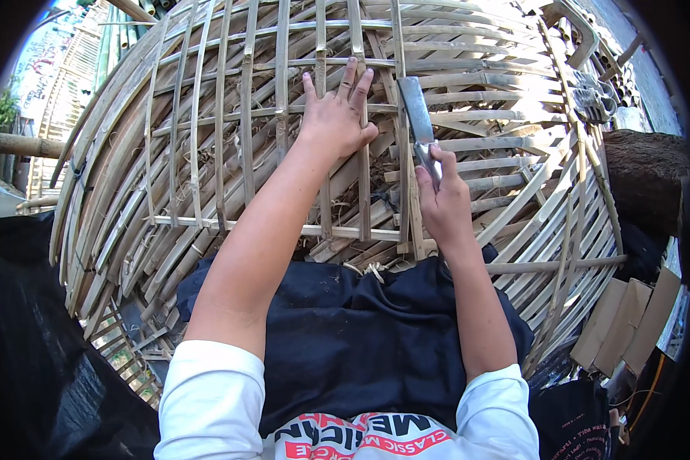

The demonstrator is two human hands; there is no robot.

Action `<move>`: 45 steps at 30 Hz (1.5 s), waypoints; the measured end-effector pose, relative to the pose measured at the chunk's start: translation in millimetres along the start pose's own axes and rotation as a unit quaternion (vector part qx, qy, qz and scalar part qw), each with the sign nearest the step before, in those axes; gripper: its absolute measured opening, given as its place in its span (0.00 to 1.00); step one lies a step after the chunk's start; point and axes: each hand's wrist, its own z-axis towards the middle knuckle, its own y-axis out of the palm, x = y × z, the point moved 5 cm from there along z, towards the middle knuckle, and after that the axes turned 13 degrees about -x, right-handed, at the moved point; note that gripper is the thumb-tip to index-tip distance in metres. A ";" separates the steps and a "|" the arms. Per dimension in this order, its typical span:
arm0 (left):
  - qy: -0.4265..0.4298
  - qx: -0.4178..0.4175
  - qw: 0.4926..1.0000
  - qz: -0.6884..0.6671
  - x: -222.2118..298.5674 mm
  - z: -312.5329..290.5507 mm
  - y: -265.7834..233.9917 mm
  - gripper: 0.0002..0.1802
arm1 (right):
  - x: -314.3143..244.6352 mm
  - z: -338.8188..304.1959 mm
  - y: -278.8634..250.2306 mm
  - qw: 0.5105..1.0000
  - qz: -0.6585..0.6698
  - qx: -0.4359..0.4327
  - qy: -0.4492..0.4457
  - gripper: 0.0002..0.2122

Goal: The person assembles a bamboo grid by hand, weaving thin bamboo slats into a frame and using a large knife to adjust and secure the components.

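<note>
In front of me spreads a lattice of split bamboo strips (248,115), crossing one another over a thick stack of more strips. My left hand (336,115) lies on the lattice with fingers spread, pressing on the upright strips and crosspieces near the top middle. A knife with a broad, blunt-ended metal blade (415,111) is in my right hand (443,195), its fingers wrapped round the handle. The blade points away from me and lies along the right side of the lattice, close to a long upright strip (404,153). Part of the handle is hidden by my fingers.
Dark cloth (345,330) covers my lap. Black sheeting (31,322) hangs at the left. On the right are a dark log (642,180), a folded cardboard piece (625,322) and a sandal (593,98). Bamboo poles (119,50) stand at the far left.
</note>
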 end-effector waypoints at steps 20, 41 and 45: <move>0.005 0.012 1.000 0.012 3.0 8.7 1.5 0.52 | 19.6 6.5 9.7 0.997 -0.069 -0.017 0.033 0.14; 0.011 0.049 0.999 0.002 -6.1 8.2 3.7 0.53 | -6.7 2.9 -4.6 0.995 -0.012 0.088 -0.053 0.15; 0.013 0.050 0.999 0.003 -1.3 7.9 4.0 0.53 | 6.4 1.6 12.6 0.998 -0.063 -0.004 0.016 0.15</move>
